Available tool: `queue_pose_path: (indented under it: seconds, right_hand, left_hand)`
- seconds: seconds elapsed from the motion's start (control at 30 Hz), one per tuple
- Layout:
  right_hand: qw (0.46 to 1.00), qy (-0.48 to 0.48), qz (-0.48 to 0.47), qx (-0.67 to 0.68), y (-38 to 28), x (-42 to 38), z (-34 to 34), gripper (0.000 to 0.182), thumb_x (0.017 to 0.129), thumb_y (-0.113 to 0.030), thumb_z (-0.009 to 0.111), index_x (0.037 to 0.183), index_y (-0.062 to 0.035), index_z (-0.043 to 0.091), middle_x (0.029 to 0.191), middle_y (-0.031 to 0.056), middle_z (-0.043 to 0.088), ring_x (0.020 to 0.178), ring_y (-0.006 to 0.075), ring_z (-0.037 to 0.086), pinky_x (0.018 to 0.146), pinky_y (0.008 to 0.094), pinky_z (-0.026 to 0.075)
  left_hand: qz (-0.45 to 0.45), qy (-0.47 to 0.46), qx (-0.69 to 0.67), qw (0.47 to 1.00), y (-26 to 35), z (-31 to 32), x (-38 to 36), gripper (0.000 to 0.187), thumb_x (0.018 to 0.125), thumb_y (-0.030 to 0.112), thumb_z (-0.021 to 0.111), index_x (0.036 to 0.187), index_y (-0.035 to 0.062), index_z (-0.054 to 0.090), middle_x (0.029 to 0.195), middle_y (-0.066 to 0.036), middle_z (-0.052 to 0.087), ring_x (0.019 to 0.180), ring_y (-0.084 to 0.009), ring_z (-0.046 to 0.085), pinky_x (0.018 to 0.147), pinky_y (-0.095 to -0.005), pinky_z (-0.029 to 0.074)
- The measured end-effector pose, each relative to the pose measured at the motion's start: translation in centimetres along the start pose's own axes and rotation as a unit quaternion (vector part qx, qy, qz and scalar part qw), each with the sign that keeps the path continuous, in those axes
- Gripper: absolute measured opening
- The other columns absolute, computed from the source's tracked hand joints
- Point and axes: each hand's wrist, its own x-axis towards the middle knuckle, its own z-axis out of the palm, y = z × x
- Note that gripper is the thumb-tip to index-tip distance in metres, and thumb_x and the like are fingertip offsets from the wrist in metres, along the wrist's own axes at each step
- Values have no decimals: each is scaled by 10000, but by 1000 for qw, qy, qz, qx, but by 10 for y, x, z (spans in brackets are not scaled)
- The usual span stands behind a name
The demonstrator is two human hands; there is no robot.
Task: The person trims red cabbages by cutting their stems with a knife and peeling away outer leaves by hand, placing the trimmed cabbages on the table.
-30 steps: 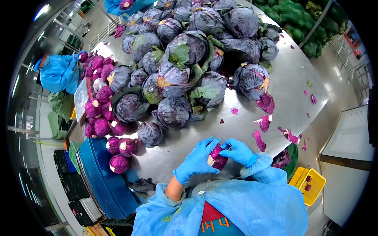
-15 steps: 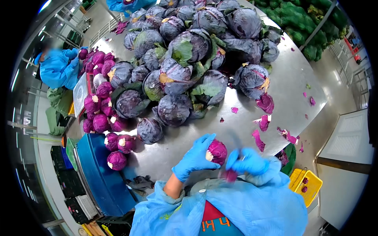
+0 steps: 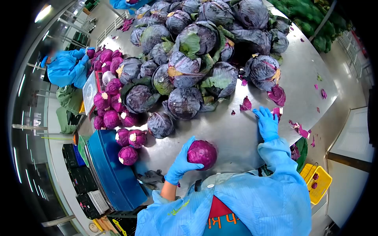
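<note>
My left hand (image 3: 183,161) is wrapped round the side of a peeled red cabbage (image 3: 202,155), glossy purple, held above the steel table near my body. My right hand (image 3: 268,125) is stretched forward, palm down, low over the table. By its fingertips a thin, pale strip shows, perhaps a blade; most of it is hidden under the fingers. A purple leaf scrap (image 3: 246,104) lies just beyond that strip. Another leaf scrap (image 3: 277,113) is right beside the fingers. Both hands wear blue gloves.
Untrimmed red cabbages (image 3: 185,103) are heaped across the steel table (image 3: 232,135). Peeled cabbages (image 3: 128,155) line its left side by a scale (image 3: 90,92). A blue bin (image 3: 112,169) stands at left, a yellow basket (image 3: 323,185) at right. A co-worker (image 3: 67,67) stands far left.
My right hand has moved from beside the cabbage forward and right to the leaf scraps. My left hand has turned the cabbage and drawn it slightly left. The view has shifted a little.
</note>
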Motion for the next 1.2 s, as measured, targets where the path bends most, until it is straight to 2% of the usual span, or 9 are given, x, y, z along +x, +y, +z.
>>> queue_pose_path:
  seconds: [0.07,0.17,0.27,0.4,0.63,0.83,0.9,1.03,1.2]
  right_hand:
    - [998,-14,56,24,32,-16,14,486,878,-146,516,1343,-290,513,1431,87,466,1307,318,437,1102,549,248]
    - [986,10,90,-136,9,-42,-23,507,859,-101,535,1346,-241,516,1358,121,515,1278,311,457,1079,528,300]
    - [969,51,-48,237,-43,-60,-43,451,878,-107,605,1319,-171,542,1121,120,618,997,315,618,833,392,515]
    - [871,-149,-56,464,-122,-61,-30,435,848,-291,705,1250,-151,612,1004,101,625,874,229,637,797,332,519]
    - [884,-171,-136,413,-137,-39,-32,377,844,-318,706,1164,-132,634,915,91,608,802,228,632,706,336,512]
    - [944,-67,-288,145,-140,-31,-21,231,860,-340,590,1014,-168,612,779,78,589,633,282,621,519,428,489]
    - [952,-69,-272,120,-145,-31,-21,176,855,-318,593,964,-182,612,766,66,586,641,276,620,522,423,490]
    - [952,-28,-226,204,-134,-20,-6,93,840,-271,618,877,-186,628,770,81,590,696,300,622,587,426,506]
    - [977,64,-46,197,-59,16,15,75,846,-212,622,851,-137,623,837,114,592,746,354,605,661,438,502]
  left_hand:
    - [0,1,-1,1000,2,4,-1,1176,516,169,922,1490,49,275,1455,-109,385,1319,-231,405,1113,-367,322]
    - [9,11,2,1000,-4,4,5,1156,526,248,926,1479,55,301,1408,-120,416,1301,-252,419,1107,-379,332]
    - [3,4,18,1000,8,7,11,1119,550,246,913,1468,37,309,1400,-137,427,1283,-257,441,1097,-373,346]
    - [-14,-4,30,999,20,10,18,1071,578,243,898,1457,27,325,1387,-142,437,1265,-251,459,1074,-369,373]
    - [-54,-51,13,997,53,15,22,1075,605,230,898,1460,-16,293,1354,-125,471,1224,-223,485,1041,-346,403]
    - [8,-27,74,997,10,6,30,1071,637,231,893,1473,-18,271,1340,-135,498,1208,-211,498,1044,-351,402]
    - [-4,-44,9,999,2,7,34,1145,577,361,908,1451,-52,293,1366,-192,458,1253,-289,464,1078,-371,359]
    - [21,-43,118,992,18,6,32,1134,585,361,892,1465,-22,288,1349,-184,478,1235,-281,482,1058,-368,385]
    - [101,-72,191,974,26,3,18,1051,597,344,888,1450,52,347,1376,-177,449,1256,-294,468,1068,-387,377]
